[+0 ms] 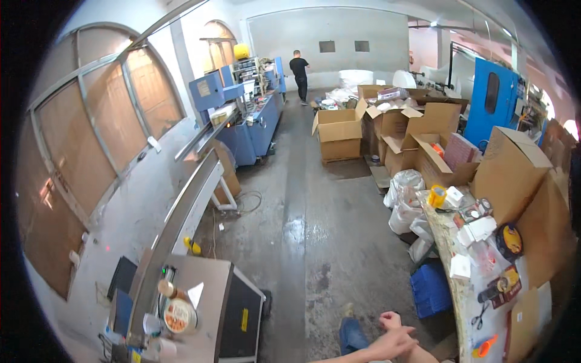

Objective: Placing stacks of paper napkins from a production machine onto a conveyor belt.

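Note:
At the lower edge, right of the middle, my two arms cross. My left hand (393, 342) lies over my right wrist, its fingers stretched out to the right, and no object shows in it. Just beyond it, my right hand (390, 320) is loosely closed with the fingers curled in, and nothing can be seen in them. Beneath my hands, a leg in blue jeans (352, 336) and a shoe (348, 310) show on the grey floor. The nearest object to my hands is a blue plastic crate (431, 290) under the right-hand table.
A cluttered table (449, 245) at right holds scissors (480, 316), tape and small white boxes. Open cartons (341, 134) and white sacks (404, 187) stand beyond it. At left are a metal cabinet (209, 290) bearing a tub (180, 316), a conveyor and blue machines (260, 130). A person (299, 75) stands far off.

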The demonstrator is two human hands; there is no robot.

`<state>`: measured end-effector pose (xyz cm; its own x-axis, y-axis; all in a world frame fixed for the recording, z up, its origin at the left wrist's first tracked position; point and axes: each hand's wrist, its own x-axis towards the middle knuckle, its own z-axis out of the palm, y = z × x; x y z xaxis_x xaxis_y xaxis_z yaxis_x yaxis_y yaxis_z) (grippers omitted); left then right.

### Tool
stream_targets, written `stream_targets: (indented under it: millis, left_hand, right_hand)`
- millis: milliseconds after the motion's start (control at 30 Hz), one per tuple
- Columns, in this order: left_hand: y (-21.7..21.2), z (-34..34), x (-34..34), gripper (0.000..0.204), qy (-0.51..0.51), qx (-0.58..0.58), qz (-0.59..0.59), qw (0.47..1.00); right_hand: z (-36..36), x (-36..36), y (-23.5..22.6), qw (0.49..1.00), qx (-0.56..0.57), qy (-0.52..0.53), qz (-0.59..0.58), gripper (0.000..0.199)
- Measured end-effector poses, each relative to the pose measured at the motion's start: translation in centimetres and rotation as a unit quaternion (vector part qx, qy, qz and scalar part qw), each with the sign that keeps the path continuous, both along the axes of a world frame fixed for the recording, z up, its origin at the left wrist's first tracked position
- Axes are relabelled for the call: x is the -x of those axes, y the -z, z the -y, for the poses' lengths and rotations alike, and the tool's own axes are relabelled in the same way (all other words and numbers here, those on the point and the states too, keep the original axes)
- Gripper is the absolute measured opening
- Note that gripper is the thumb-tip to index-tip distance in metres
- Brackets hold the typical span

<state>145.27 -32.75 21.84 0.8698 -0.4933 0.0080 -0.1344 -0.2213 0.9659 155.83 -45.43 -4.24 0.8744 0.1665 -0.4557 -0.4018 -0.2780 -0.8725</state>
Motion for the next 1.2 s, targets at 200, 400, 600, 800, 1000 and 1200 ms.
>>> stream_targets:
  millis: [200, 400, 600, 800, 1000, 1200]
  left_hand:
    - [7.3, -7.7, -18.9, 0.068, 0.070, -0.151, 0.178, 0.970]
    - [3.9, -27.1, -34.5, 0.082, -0.140, -0.176, 0.168, 0.960]
    - [7.7, -45.4, -46.0, 0.070, -0.255, -0.128, 0.144, 0.948]
    - [10.4, -67.6, -55.0, 0.037, -0.404, -0.084, -0.057, 0.909]
    - [7.3, -86.0, -65.2, 0.027, -0.415, -0.117, -0.079, 0.899]
    - [10.5, -99.5, -74.0, 0.029, -0.496, -0.129, -0.120, 0.850]
  right_hand:
    - [-17.1, -26.4, 8.7, 0.980, -0.098, -0.100, -0.144, 0.008]
    - [-43.0, -40.5, -1.2, 0.969, -0.164, -0.087, -0.160, 0.015]
    - [-58.8, -53.6, 0.3, 0.952, -0.053, -0.302, 0.004, 0.027]
    - [-57.1, -61.6, 3.6, 0.853, 0.284, -0.433, 0.064, 0.030]
    - [-56.4, -66.6, 3.6, 0.937, 0.282, -0.162, -0.129, 0.016]
    - [-72.4, -75.3, 3.7, 0.933, 0.273, -0.171, -0.158, 0.007]
